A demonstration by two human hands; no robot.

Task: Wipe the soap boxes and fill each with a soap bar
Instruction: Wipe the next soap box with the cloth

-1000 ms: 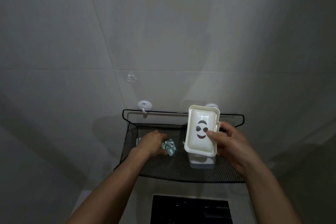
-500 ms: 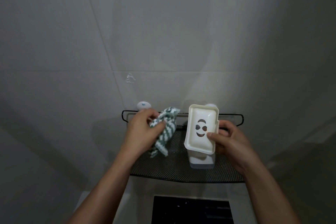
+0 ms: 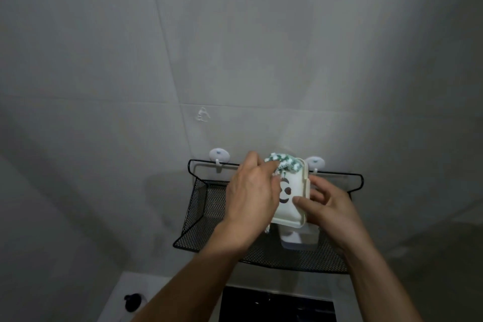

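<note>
You are in the wiping step: your left hand (image 3: 252,191) has its fingers curled round a green-and-white striped cloth (image 3: 283,164) and presses it against the top end of the cream soap box (image 3: 292,197), while your right hand (image 3: 328,205) grips the box by its right edge, thumb on the printed face. The box is held upright just above the black wire-mesh shelf (image 3: 202,213), in front of a second white box (image 3: 298,239) that stands on the mesh. The held box looks like smooth, hard plastic with rounded corners and a raised rim; the cloth looks soft and knitted. Next, the move probably calls for drawing the cloth down across the lid while you keep your right grip firm, since smooth plastic may slip. No soap bar is visible yet.
</note>
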